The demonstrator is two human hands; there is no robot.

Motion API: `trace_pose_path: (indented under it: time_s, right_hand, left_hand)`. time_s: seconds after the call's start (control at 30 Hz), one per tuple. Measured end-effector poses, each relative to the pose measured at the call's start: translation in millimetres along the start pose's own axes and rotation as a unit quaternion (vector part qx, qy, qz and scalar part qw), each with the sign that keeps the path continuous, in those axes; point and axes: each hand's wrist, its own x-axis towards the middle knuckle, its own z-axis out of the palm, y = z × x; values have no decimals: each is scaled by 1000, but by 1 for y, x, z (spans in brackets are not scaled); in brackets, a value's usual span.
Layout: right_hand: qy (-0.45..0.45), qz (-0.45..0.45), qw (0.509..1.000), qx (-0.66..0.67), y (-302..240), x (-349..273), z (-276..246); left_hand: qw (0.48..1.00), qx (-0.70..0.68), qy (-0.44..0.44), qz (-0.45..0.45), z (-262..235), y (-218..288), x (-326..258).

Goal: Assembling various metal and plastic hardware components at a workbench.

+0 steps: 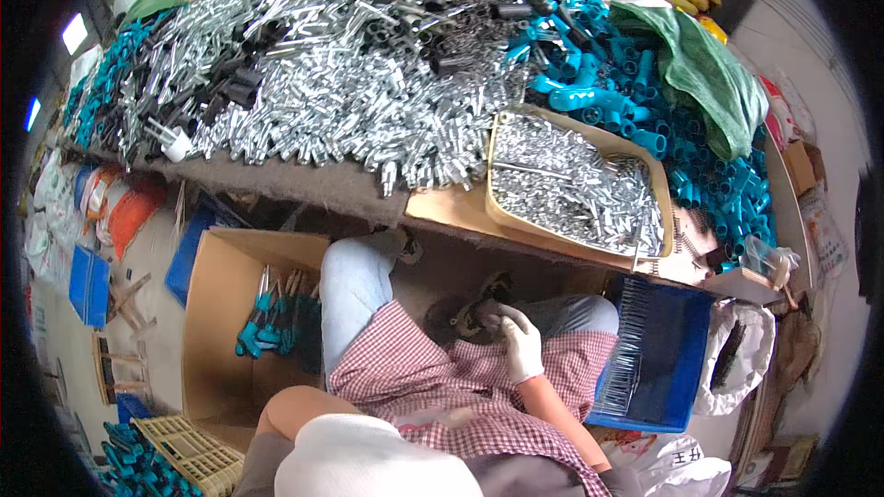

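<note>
A: Right hand, white-gloved, low over the checked apron, fingers bent onto a dark piece at the knee, below the table edge. Clamped or just resting? Cannot tell.

B: Left hand?

A: Only a white gloved bulk at the lower edge; fingers hidden, cannot tell.

B: Risks?

A: Probably a slip off the lap, down between the cardboard box and the blue crate. Also the heap of metal tubes crowding the table edge: one knock from a knee, likely a spill.
</note>
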Motion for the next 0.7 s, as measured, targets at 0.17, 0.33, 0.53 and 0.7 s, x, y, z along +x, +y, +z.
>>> trace_pose_path:
  time_s: [0.17, 0.33, 0.53, 0.7]
  right_hand:
    - [-22, 29, 998, 57, -17, -1, 9]
    - [-30, 40, 995, 84, -31, -4, 14]
    - [-36, 12, 997, 61, -58, -7, 22]
    - [-57, -23, 998, 17, -87, -9, 30]
  left_hand:
    - [922, -37, 347, -171, 65, 23, -48]
    - [880, -63, 422, -209, 66, 21, -44]
    - [858, -111, 453, -216, 62, 19, -39]
    - [843, -157, 466, -217, 55, 21, -41]
